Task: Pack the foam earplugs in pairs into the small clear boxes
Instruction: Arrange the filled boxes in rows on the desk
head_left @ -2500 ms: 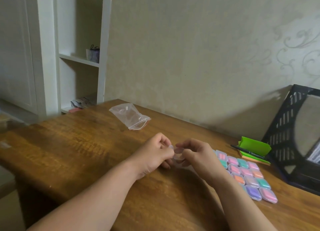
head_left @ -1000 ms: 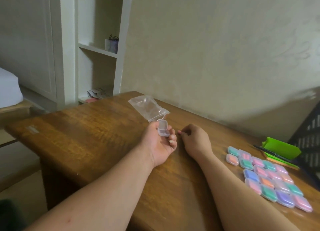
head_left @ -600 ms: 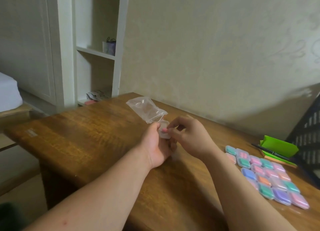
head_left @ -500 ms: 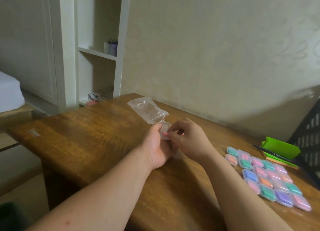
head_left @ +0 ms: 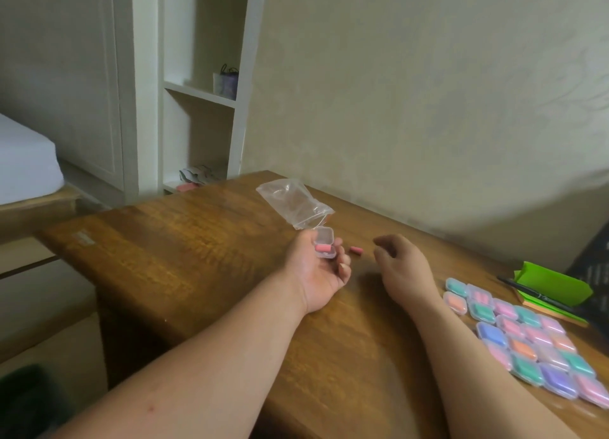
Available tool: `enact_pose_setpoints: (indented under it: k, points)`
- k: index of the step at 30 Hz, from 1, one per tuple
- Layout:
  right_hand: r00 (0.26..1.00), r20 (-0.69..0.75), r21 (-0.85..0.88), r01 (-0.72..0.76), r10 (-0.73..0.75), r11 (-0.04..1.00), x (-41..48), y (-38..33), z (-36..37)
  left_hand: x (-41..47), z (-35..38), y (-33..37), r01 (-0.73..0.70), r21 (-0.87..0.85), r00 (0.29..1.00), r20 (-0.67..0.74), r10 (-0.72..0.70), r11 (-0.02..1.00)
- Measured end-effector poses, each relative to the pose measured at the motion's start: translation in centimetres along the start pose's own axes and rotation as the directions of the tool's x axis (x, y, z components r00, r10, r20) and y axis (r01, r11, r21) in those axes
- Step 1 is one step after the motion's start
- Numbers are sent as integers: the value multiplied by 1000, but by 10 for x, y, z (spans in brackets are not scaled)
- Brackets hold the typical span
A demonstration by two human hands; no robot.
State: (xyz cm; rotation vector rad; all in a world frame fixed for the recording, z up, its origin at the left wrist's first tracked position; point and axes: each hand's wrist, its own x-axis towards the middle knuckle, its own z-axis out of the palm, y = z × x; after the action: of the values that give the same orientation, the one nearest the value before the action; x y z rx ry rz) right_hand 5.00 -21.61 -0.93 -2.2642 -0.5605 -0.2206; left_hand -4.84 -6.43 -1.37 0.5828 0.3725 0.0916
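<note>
My left hand (head_left: 318, 272) lies palm up on the wooden table (head_left: 184, 250) and holds a small clear box (head_left: 324, 245) with its lid up. One pink earplug (head_left: 323, 248) lies inside the box. A second pink earplug (head_left: 356, 250) lies on the table between my hands. My right hand (head_left: 400, 269) hovers just right of it, fingers loosely curled and holding nothing.
A clear zip bag (head_left: 293, 203) lies behind my left hand. Several filled boxes (head_left: 524, 338) with coloured earplugs lie in rows at the right. Green sticky notes (head_left: 553, 282) with a black pen (head_left: 534, 293) lie beyond them, next to a black mesh organiser (head_left: 593, 267).
My right hand has left the box and pulled back to the right. One pink earplug now lies in the open box, and another lies on the table.
</note>
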Motion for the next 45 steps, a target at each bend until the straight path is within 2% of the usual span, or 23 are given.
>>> enact_pose_setpoints:
  k: [3, 7, 9, 13, 18, 22, 27, 30, 33, 37, 45]
  points:
    - [997, 67, -113, -16, 24, 993, 6, 8, 3, 0, -1, 1, 8, -18, 1000, -9, -8, 1000]
    - [985, 163, -362, 111, -55, 926, 14, 1, 18, 0, -1, 0, 3, -7, 1000, -2, -3, 1000]
    - [982, 165, -425, 159, -96, 891, 15, -1, 23, 0, -1, 1, 3, -1, 1000, 5, -3, 1000]
    - [987, 85, -369, 157, -136, 916, 17, 1, 27, 1, -1, 1, 6, 26, 1000, 11, -6, 1000]
    - [997, 44, -290, 74, -64, 954, 23, 2, 27, 2, 0, 0, 0, 53, 1000, 7, -1, 999]
    - [1000, 9, -116, 26, -25, 993, 20, 2, 20, 3, -1, -1, -7, 72, 1000, 10, 6, 997]
    - [989, -74, 145, 140, -130, 980, 8, -17, -2, 4, 0, -2, -51, 106, 997, 59, 45, 993]
    - [977, 6, 238, 207, -215, 949, -2, -40, -9, 3, 1, -4, -75, 102, 993, 100, 65, 992]
    - [953, 132, 225, 238, -271, 945, -11, -55, -9, 3, -1, -4, -85, 87, 992, 98, 76, 993]
    - [935, 218, 220, 233, -281, 947, -17, -56, -12, 4, -2, -4, -70, 106, 994, 91, 60, 992]
    - [936, 198, 154, 262, -290, 953, -16, -58, -8, -4, 0, -3, -60, 88, 996, 74, 54, 994]
